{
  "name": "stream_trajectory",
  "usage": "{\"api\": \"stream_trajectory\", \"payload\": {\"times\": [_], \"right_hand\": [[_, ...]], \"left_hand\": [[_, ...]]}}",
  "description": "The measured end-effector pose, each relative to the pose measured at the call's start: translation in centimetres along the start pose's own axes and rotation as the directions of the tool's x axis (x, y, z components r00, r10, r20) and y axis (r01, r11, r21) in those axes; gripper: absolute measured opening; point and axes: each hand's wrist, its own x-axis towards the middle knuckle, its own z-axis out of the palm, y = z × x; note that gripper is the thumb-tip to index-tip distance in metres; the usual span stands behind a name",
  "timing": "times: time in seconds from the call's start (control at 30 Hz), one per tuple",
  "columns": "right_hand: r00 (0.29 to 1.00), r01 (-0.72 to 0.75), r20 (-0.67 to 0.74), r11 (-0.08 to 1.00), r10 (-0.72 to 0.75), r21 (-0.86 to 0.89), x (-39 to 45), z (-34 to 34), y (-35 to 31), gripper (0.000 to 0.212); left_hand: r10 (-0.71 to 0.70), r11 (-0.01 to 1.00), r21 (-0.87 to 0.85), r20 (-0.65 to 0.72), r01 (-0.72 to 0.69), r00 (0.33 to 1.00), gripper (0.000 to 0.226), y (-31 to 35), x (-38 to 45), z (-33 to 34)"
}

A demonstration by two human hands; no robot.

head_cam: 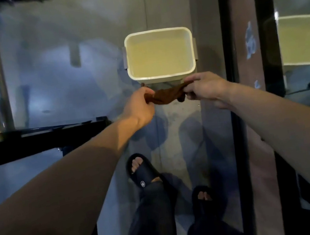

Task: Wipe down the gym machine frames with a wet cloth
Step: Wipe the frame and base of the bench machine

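Brown, damp-looking rag cloth (167, 96) stretched between both hands just this side of the cream rectangular plastic tub of water (159, 53) on the grey floor (55, 88). Left hand (140, 104) pinching one end, right hand (204, 89) pinching the other, each grip closed on fabric. Risks: drips landing on the floor beside the dark slide sandals (142, 171) and making it slippery; an under-wrung cloth streaking the black metal machine frame bar (32, 138) at left; a loose pinch dropping the cloth.

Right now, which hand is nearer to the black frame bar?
Left. The left hand grips the cloth just right of the black frame bar; the right hand is farther right.
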Motion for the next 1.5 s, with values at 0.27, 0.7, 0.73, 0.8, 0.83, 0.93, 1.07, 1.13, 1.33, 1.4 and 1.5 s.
{"api": "stream_trajectory", "payload": {"times": [0.27,0.7,0.73,0.8,0.83,0.93,1.07,1.13,1.33,1.4,1.5], "right_hand": [[0.965,0.208,-0.129,0.967,-0.227,-0.146,6.3,0.5,-2.7,0.024],[0.955,0.268,0.010,0.854,-0.295,-0.447,23.6,1.4,-3.1,0.026],[0.950,0.282,0.046,0.783,-0.309,-0.554,25.3,1.6,-2.7,0.025],[0.943,0.295,0.123,0.600,-0.310,-0.744,28.2,2.1,-2.5,0.025],[0.943,0.292,0.154,0.509,-0.295,-0.810,29.3,2.3,-2.7,0.026],[0.957,0.247,0.164,0.376,-0.239,-0.893,32.2,2.4,-2.9,0.027],[0.921,0.259,0.182,0.193,-0.343,-0.946,34.9,2.2,-2.3,0.028],[0.909,0.264,0.177,0.190,-0.377,-0.946,35.8,1.6,-2.4,0.029],[0.920,0.307,0.062,0.615,-0.386,-0.726,34.3,0.1,-2.4,0.035],[0.896,0.331,0.034,0.614,-0.443,-0.717,33.8,0.4,-2.5,0.039],[0.835,0.376,0.055,0.496,-0.547,-0.783,33.6,0.6,-2.8,0.030]], "left_hand": [[0.148,0.987,0.112,-0.351,-0.115,0.925,0.028,0.4,9.2,-1.4],[0.197,0.739,0.661,-0.032,-0.127,0.980,0.023,-0.6,23.9,1.3],[0.179,0.730,0.673,-0.026,-0.115,0.983,0.023,-1.2,25.1,2.0],[0.200,0.639,0.760,-0.019,-0.116,0.980,0.018,-1.8,27.7,2.9],[0.221,0.565,0.816,-0.006,-0.123,0.975,0.016,-2.2,28.8,3.2],[0.213,0.419,0.892,0.085,-0.169,0.973,0.018,-2.8,31.4,4.1],[0.212,0.393,0.896,0.129,-0.206,0.969,0.006,-3.7,32.9,4.9],[0.219,0.460,0.854,0.155,-0.242,0.963,0.010,-4.4,33.3,4.8],[0.205,0.710,0.677,0.068,-0.196,0.976,0.033,-3.4,30.8,3.2],[0.225,0.696,0.704,-0.029,-0.140,0.974,0.033,-2.8,30.2,2.7],[0.255,0.672,0.733,-0.098,-0.103,0.962,0.034,-2.3,30.4,2.5]]}}
